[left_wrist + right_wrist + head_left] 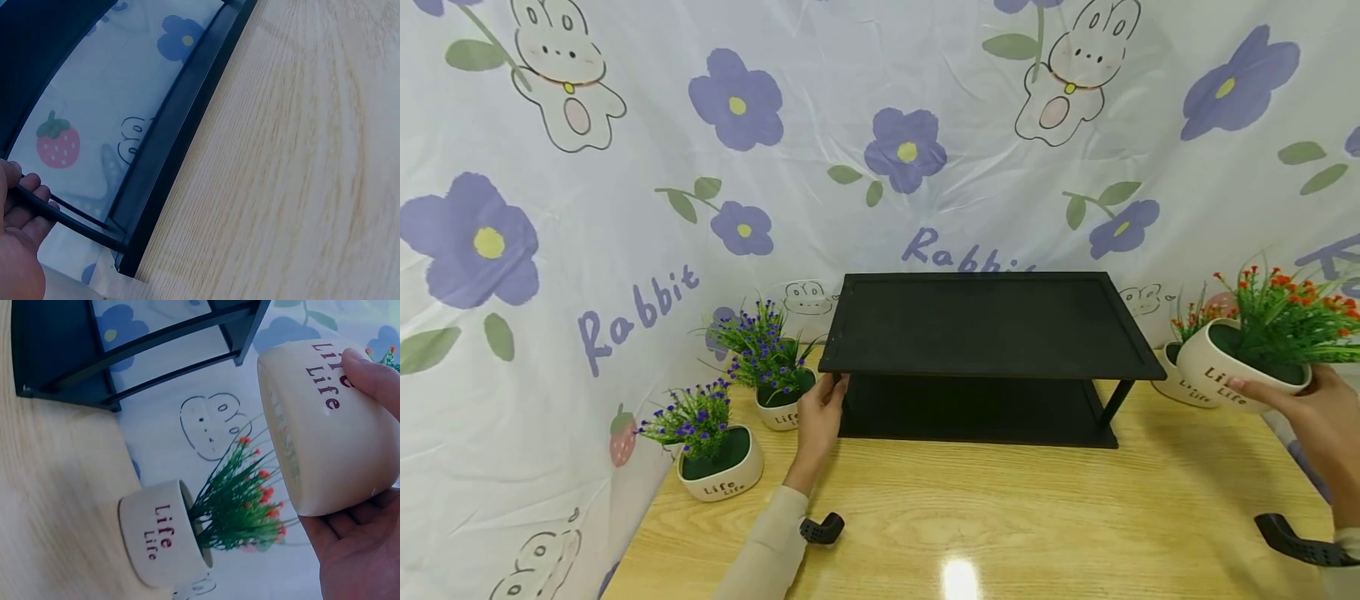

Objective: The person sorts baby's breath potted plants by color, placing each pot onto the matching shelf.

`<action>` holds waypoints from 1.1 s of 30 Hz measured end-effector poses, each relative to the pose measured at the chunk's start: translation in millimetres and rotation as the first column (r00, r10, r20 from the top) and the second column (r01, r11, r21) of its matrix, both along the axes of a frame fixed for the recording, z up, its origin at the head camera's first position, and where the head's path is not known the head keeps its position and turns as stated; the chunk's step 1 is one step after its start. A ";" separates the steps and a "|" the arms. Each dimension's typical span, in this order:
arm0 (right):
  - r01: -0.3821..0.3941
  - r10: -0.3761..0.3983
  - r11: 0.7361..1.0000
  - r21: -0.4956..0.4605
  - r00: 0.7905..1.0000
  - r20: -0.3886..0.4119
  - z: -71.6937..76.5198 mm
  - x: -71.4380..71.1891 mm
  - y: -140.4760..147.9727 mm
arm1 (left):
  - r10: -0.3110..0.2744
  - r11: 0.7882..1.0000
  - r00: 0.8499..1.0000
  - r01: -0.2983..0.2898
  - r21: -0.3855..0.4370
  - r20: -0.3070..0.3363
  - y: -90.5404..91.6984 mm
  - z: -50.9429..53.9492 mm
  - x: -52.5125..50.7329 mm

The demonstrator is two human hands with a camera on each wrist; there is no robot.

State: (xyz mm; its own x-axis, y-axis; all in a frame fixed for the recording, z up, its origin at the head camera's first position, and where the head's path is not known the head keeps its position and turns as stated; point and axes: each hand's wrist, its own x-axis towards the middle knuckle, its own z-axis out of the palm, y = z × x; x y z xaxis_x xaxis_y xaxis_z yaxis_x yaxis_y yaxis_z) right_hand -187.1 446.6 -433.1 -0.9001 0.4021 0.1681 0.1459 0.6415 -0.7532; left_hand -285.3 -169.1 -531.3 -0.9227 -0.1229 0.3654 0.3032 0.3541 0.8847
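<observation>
A black two-tier shelf [992,325] stands at the back of the wooden table. My left hand [820,415] grips its left support post, and the left wrist view shows the fingers [28,212] curled round that post. At the far right, my right hand [1318,417] holds a white oval flowerpot [1217,371] with red flowers, tilted and raised off the table. In the right wrist view the thumb lies on the pot's lettered side and the fingers are under it. A second red-flowered pot [156,531] stands on the table beside the shelf, partly hidden in the head view.
Two white pots with purple flowers stand left of the shelf: one nearer [721,467], one farther back [778,408] beside my left hand. A printed rabbit-and-flower cloth [820,192] hangs behind and to the left. Wooden tabletop [1000,508] extends in front of the shelf.
</observation>
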 end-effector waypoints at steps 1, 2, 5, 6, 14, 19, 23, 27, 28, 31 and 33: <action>0.007 -0.007 1.000 -0.002 1.000 0.004 2.6 -1.3 -0.9 | 0.000 1.000 1.000 0.000 -0.002 -0.003 -0.2 0.1 0.0; 0.005 -0.005 1.000 -0.012 1.000 0.000 5.1 -2.9 -2.0 | 0.000 1.000 1.000 0.000 -0.003 -0.004 -0.2 0.0 -0.1; -0.010 0.009 1.000 -0.026 1.000 -0.024 11.8 -8.0 -4.1 | 0.005 1.000 1.000 -0.005 -0.006 -0.002 0.6 -0.3 -0.6; -0.022 0.020 0.999 -0.044 0.999 -0.044 14.5 -10.4 -5.3 | 0.005 1.000 1.000 -0.005 -0.006 -0.003 0.9 -0.3 -0.8; -0.045 0.045 0.999 0.015 0.998 -0.037 33.6 -23.7 -14.8 | 0.006 1.000 1.000 -0.006 -0.011 -0.016 0.4 -0.1 -1.6; -0.087 0.088 0.996 0.014 0.996 -0.032 45.3 -35.4 -25.3 | 0.003 1.000 1.000 -0.003 -0.005 0.006 -2.0 -1.0 0.0; -0.122 0.123 0.992 0.022 0.992 -0.027 55.5 -43.1 -33.6 | 0.004 1.000 1.000 -0.004 -0.003 0.010 -2.0 -1.5 0.9; -0.141 0.143 0.987 0.074 0.989 -0.020 64.6 -48.6 -40.4 | 0.009 1.000 1.000 -0.009 -0.018 0.007 -1.4 -1.5 0.8; -0.145 0.147 0.985 0.092 0.989 -0.020 66.7 -50.3 -42.0 | 0.010 1.000 1.000 -0.010 -0.020 0.007 -1.4 -1.2 0.5; -0.167 0.170 0.980 0.106 0.985 -0.022 72.7 -55.3 -47.4 | 0.009 1.000 1.000 -0.008 -0.022 0.016 -1.4 -0.7 0.3; -0.195 0.199 0.975 0.103 0.979 -0.036 76.2 -58.6 -51.1 | 0.003 1.000 1.000 -0.003 -0.019 0.012 -1.3 -0.2 -0.2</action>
